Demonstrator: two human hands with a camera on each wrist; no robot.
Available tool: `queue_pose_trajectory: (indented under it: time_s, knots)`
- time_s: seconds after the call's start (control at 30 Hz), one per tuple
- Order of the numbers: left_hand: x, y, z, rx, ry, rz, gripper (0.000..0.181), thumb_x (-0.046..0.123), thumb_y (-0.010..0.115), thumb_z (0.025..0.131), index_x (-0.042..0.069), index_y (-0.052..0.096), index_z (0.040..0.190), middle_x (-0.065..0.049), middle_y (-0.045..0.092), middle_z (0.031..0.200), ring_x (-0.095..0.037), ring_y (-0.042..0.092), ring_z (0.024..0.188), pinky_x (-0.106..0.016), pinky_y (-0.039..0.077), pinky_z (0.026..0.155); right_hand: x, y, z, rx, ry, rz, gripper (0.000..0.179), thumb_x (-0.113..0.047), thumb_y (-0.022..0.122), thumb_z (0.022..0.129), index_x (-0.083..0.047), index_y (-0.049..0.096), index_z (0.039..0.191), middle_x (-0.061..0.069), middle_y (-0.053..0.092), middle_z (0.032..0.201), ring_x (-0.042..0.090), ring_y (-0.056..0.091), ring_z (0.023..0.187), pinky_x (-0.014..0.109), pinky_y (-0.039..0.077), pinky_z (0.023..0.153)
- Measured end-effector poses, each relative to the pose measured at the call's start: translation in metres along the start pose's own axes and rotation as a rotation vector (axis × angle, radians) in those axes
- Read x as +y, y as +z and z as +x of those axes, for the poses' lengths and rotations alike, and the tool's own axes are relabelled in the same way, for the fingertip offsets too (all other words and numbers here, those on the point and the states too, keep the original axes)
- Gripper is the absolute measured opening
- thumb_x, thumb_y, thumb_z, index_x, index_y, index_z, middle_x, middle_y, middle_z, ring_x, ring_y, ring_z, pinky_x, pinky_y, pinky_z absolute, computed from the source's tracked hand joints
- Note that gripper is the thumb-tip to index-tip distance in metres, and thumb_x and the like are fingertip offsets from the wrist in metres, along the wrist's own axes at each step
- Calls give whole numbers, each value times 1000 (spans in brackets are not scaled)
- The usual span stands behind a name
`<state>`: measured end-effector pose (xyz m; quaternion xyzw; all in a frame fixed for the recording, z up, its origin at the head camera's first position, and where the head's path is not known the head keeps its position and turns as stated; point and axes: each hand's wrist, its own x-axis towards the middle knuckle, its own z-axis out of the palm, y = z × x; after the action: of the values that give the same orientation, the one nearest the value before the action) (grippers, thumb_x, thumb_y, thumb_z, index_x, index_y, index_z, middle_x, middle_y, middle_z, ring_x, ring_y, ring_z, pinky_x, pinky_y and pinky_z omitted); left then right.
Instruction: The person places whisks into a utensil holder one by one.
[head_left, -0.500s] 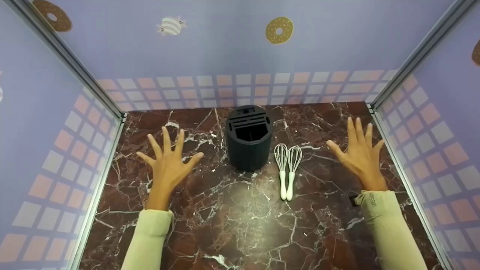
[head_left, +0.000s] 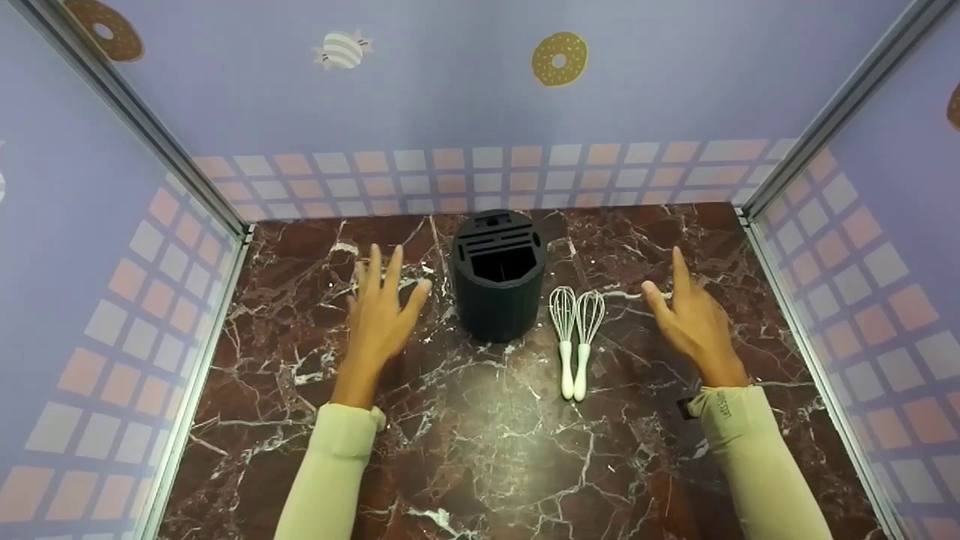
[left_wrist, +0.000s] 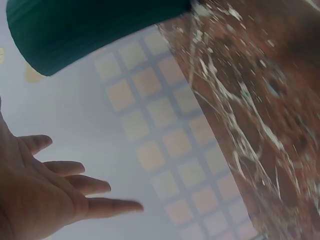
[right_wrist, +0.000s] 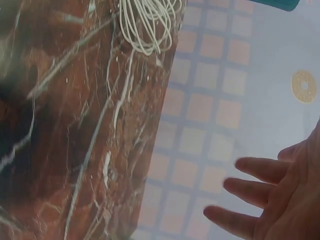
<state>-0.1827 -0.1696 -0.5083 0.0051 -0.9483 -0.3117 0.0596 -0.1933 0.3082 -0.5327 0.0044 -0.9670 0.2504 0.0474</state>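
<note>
A dark green, round knife block (head_left: 498, 307) stands upright, its black top cut with slots and a larger opening. To its right two whisks with white handles lie side by side: the left whisk (head_left: 566, 367) and the right whisk (head_left: 582, 367), wire loops toward the back. My left hand (head_left: 379, 319) is left of the block, fingers extended and holding nothing. On the other side my right hand (head_left: 696, 322) hovers right of the whisks, empty, with index finger and thumb extended. In the left wrist view the block's green side (left_wrist: 100, 30) shows above the spread fingers.
The marbled dark red tabletop (head_left: 487, 450) is bounded by a lilac back wall (head_left: 450, 97) with a checkered band. Side walls rise at left (head_left: 97, 315) and right (head_left: 885, 300), with metal posts in the back corners.
Both hands have moved inward: the left to the right, toward the knife block, the right to the left, toward the whisks. Their fingers are less spread. Block and whisks have stayed put.
</note>
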Motion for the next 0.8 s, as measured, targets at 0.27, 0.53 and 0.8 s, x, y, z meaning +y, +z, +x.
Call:
queue_pose_trajectory:
  time_s: [0.27, 0.53, 0.8]
  knots:
    - [26, 11, 11, 92, 67, -251, 63, 53, 44, 106, 20, 38, 159, -12, 38, 161, -37, 40, 147, -56, 33, 120, -9, 16, -2, 12, 11, 54, 81, -68, 31, 103, -25, 6, 166, 41, 58, 130, 62, 60, 109, 73, 45, 88]
    - [51, 24, 22, 86, 31, -376, 55, 45, 44, 108, 12, 49, 152, -15, 50, 149, -35, 48, 139, -52, 37, 116, -20, 33, -4, 17, 33, 173, 81, -65, 36, 103, -16, 16, 165, 44, 54, 133, 62, 56, 119, 72, 41, 101]
    - [63, 43, 28, 47, -61, -492, 59, 47, 44, 107, 14, 42, 156, -16, 48, 152, -35, 50, 138, -50, 40, 114, -29, 54, -3, -61, 136, 352, 80, -60, 44, 103, -8, 25, 161, 29, 68, 125, 47, 68, 110, 52, 57, 92]
